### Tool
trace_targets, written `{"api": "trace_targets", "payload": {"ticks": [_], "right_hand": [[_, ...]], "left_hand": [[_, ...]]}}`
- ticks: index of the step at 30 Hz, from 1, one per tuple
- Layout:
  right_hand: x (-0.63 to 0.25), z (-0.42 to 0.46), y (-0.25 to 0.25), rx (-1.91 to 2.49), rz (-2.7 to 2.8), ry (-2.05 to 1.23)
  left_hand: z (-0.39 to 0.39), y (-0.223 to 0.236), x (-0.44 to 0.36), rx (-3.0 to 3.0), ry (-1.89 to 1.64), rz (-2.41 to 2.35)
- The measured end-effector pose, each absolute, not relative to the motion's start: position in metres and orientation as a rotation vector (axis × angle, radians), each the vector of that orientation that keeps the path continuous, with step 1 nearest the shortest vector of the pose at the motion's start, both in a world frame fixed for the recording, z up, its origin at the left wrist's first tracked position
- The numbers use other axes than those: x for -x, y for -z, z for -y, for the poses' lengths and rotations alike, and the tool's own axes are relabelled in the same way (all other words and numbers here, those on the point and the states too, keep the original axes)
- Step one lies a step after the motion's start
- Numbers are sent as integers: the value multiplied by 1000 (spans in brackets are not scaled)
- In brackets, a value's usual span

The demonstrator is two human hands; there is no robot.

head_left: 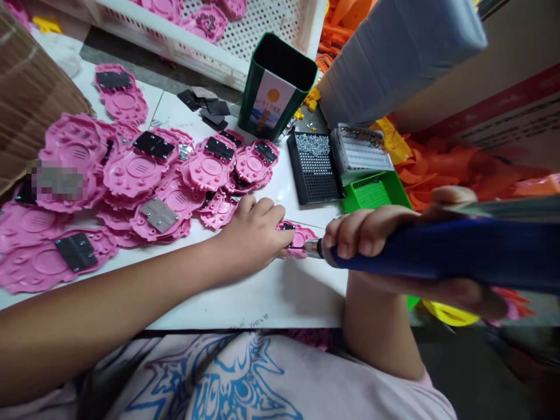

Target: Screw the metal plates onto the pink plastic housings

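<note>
Pink casing [305, 235] lies partly hidden under the left hand [256, 232].

Housings [131, 169] lie left of the screw tray [321, 188].

Your L hand [256, 236] holds pink part [303, 234] on table [271, 297]; R hand [376, 227] grips blue screwdriver [441, 251], tip at part. More pink pcs [126, 172] to L, w/ plates. Blk screw tray [321, 189] beyond.
</note>
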State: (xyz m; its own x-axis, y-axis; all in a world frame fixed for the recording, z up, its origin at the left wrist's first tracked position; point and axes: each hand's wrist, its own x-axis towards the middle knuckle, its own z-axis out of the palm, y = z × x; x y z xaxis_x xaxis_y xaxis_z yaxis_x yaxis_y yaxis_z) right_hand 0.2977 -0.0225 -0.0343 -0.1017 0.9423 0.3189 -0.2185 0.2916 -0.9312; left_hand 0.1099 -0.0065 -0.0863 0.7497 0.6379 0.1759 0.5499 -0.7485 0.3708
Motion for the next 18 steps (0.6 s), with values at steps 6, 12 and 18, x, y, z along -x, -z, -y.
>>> {"api": "trace_targets", "payload": {"ticks": [6, 12, 18], "right_hand": [[-326, 5, 32, 684, 1244, -940], [-327, 0, 33, 780, 1039, -890], [-321, -1, 33, 729, 1055, -1004]], "left_hand": [[15, 85, -106, -2687, -473, -882], [33, 56, -110, -2752, -489, -808], [33, 10, -55, -2547, -844, -1195]]}}
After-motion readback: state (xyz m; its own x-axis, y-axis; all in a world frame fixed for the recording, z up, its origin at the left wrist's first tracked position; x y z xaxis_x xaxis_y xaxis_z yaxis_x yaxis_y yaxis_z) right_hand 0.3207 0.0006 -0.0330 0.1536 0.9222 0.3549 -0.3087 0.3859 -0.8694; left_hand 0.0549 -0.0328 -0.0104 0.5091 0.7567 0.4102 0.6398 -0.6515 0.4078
